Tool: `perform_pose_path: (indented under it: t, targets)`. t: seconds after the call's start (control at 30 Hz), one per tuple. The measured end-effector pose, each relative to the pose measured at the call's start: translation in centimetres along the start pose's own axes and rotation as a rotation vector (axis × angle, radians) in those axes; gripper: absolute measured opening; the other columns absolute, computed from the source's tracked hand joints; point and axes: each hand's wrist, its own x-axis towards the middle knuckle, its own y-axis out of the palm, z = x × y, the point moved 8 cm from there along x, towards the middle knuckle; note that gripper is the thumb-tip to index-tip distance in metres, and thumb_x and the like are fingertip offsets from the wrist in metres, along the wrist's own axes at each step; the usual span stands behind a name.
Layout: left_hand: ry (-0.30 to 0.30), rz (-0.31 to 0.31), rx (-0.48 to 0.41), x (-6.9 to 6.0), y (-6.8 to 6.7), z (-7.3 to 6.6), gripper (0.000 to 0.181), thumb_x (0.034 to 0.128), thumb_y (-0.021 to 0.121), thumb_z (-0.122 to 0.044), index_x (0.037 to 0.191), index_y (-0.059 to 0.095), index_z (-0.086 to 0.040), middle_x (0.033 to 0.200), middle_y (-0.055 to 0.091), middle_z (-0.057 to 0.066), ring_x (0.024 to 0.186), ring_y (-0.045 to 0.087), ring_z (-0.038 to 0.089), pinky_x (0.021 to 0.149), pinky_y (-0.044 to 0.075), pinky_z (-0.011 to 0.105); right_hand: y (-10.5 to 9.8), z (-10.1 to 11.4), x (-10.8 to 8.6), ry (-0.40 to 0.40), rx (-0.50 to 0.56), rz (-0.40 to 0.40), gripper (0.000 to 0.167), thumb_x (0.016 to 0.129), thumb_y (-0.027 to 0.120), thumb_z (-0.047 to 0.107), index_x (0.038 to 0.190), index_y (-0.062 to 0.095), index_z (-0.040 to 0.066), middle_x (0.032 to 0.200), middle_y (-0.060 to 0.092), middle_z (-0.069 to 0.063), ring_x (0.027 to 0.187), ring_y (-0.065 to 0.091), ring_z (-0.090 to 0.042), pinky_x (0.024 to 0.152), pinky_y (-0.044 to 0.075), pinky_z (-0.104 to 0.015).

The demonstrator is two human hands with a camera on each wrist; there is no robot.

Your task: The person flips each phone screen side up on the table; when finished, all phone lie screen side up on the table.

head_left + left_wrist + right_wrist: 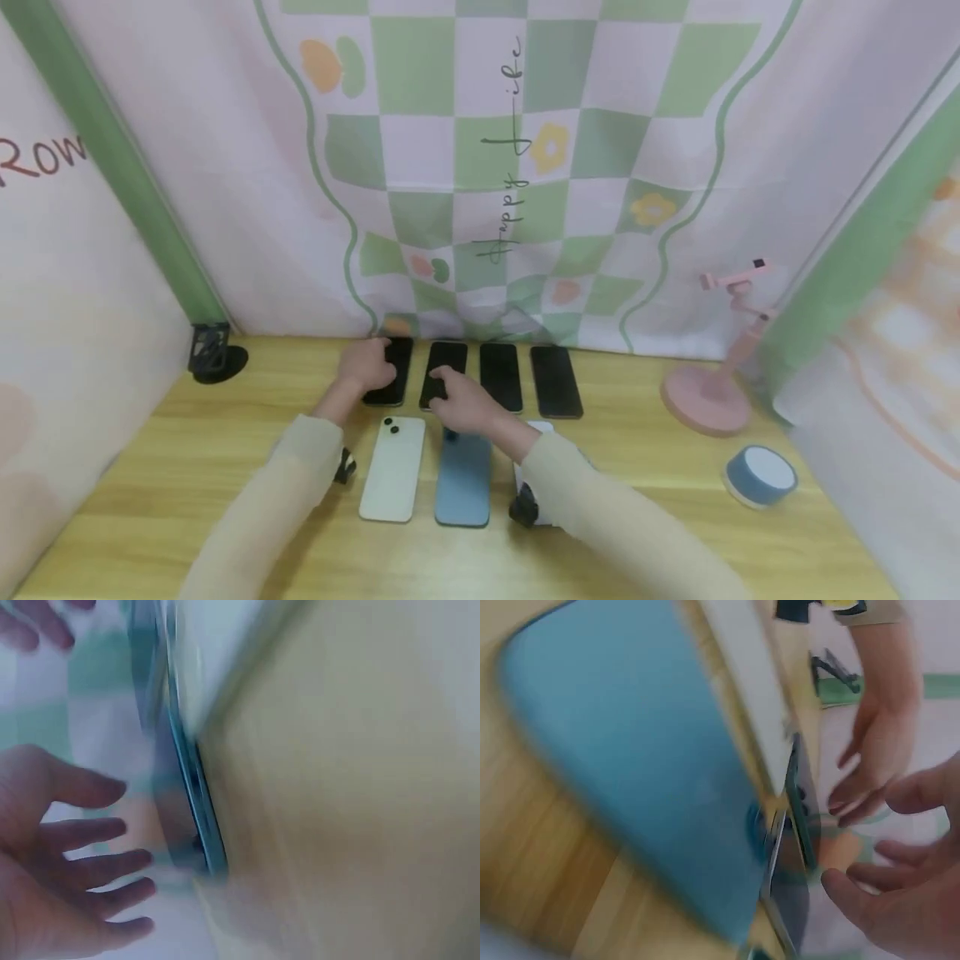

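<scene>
My left hand (365, 367) is over the leftmost black-screened phone (399, 379) of the back row. In the left wrist view its fingers are spread and relaxed, with nothing in them. Just right of it, my right hand (467, 402) hovers by the second dark phone (447, 357), partly covering it; the right wrist view shows those fingers loose and holding nothing. Two more dark phones, a third (500, 375) and a fourth (557, 382), continue that row. Nearer me lie a white phone (393, 479) and a blue phone (462, 483), backs up. My right forearm mostly hides a pale phone (542, 426).
On the right of the wooden table (630, 533) stand a pink phone stand (708, 398) and a blue-and-white round object (761, 477). A black stand (212, 354) occupies the back left corner. A checkered curtain (487, 150) hangs along the back edge.
</scene>
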Motion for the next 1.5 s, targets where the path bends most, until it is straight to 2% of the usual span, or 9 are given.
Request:
perform_pose_path:
  t: [0.1, 0.13, 0.27, 0.43, 0.57, 0.8, 0.93, 1.13, 1.5]
  targets:
    - [0.099, -0.073, -0.038, -0.8, 0.6, -3.4, 0.054, 0.0843, 0.060, -0.007, 0.138, 0.063, 0.001, 0.136, 0.069, 0.022, 0.112, 0.072, 0.040, 0.099, 0.060, 0.051, -0.6, -0.4, -1.8, -0.111, -0.164, 0.029, 0.048, 0.103, 0.051, 0.013, 0.149, 0.051, -0.002, 0.158, 0.048, -0.025, 0.134, 0.061, -0.040, 0.111, 0.051, -0.051]
    - [0.132, -0.078, -0.061, -1.1, 1.0, -4.6, 0.052, 0.0857, 0.061, -0.006, 0.137, 0.063, 0.001, 0.136, 0.069, 0.022, 0.114, 0.071, 0.040, 0.101, 0.059, 0.051, -0.9, -0.6, -2.5, -0.152, -0.225, 0.029, 0.046, 0.102, 0.053, 0.011, 0.146, 0.054, -0.003, 0.163, 0.043, -0.024, 0.140, 0.057, -0.039, 0.114, 0.050, -0.051]
    - [0.292, -0.042, -0.106, -3.1, 3.0, -9.4, 0.045, 0.0905, 0.064, -0.006, 0.135, 0.065, 0.000, 0.140, 0.067, 0.021, 0.125, 0.066, 0.039, 0.110, 0.054, 0.051, -1.7, -1.7, -5.7, -0.282, -0.401, 0.019, 0.040, 0.100, 0.059, 0.010, 0.137, 0.062, -0.005, 0.152, 0.054, -0.029, 0.137, 0.059, -0.043, 0.113, 0.051, -0.054]
    - [0.543, -0.051, -0.020, -6.3, 4.5, -14.2, 0.040, 0.0895, 0.065, -0.006, 0.129, 0.069, -0.001, 0.131, 0.073, 0.016, 0.128, 0.066, 0.035, 0.113, 0.052, 0.048, -1.9, -3.0, -10.0, -0.360, -0.561, -0.009, 0.036, 0.099, 0.063, 0.016, 0.131, 0.069, 0.002, 0.141, 0.064, -0.027, 0.128, 0.066, -0.041, 0.107, 0.055, -0.054]
    - [0.643, 0.000, 0.086, -8.5, 5.4, -16.7, 0.043, 0.0888, 0.065, -0.008, 0.132, 0.069, -0.006, 0.131, 0.074, 0.010, 0.124, 0.069, 0.029, 0.111, 0.055, 0.043, -1.4, -3.9, -13.0, -0.353, -0.604, 0.033, 0.041, 0.097, 0.068, 0.024, 0.134, 0.068, 0.006, 0.144, 0.064, -0.023, 0.133, 0.063, -0.039, 0.111, 0.052, -0.054]
    - [0.668, 0.201, 0.232, -9.7, 7.7, -19.2, 0.047, 0.0968, 0.061, -0.023, 0.142, 0.062, -0.013, 0.142, 0.067, 0.006, 0.126, 0.066, 0.026, 0.109, 0.054, 0.039, -1.7, -5.6, -16.2, -0.309, -0.636, 0.093, 0.053, 0.090, 0.078, 0.032, 0.137, 0.065, 0.011, 0.151, 0.058, -0.020, 0.139, 0.056, -0.042, 0.114, 0.048, -0.057]
    - [0.664, 0.230, 0.247, -10.1, 8.3, -19.9, 0.046, 0.0976, 0.063, -0.026, 0.142, 0.062, -0.015, 0.142, 0.067, 0.007, 0.126, 0.064, 0.025, 0.110, 0.054, 0.039, -1.9, -6.4, -16.9, -0.262, -0.595, 0.106, 0.057, 0.089, 0.079, 0.030, 0.140, 0.063, 0.008, 0.154, 0.055, -0.021, 0.142, 0.053, -0.044, 0.115, 0.047, -0.058]
    - [0.571, 0.291, 0.240, -10.4, 8.9, -20.0, 0.059, 0.0964, 0.069, -0.034, 0.150, 0.054, -0.017, 0.157, 0.054, 0.010, 0.146, 0.051, 0.029, 0.123, 0.044, 0.049, -2.1, -7.2, -17.0, -0.267, -0.560, 0.069, 0.061, 0.088, 0.080, 0.026, 0.141, 0.061, 0.002, 0.152, 0.055, -0.027, 0.141, 0.052, -0.048, 0.114, 0.046, -0.060]
    - [0.484, 0.361, 0.194, -9.8, 9.2, -19.7, 0.070, 0.0916, 0.076, -0.038, 0.153, 0.050, -0.018, 0.159, 0.051, 0.012, 0.151, 0.044, 0.035, 0.128, 0.037, 0.048, -2.1, -7.7, -16.9, -0.272, -0.532, 0.021, 0.062, 0.090, 0.079, 0.027, 0.142, 0.060, 0.000, 0.152, 0.054, -0.028, 0.140, 0.053, -0.049, 0.110, 0.049, -0.060]
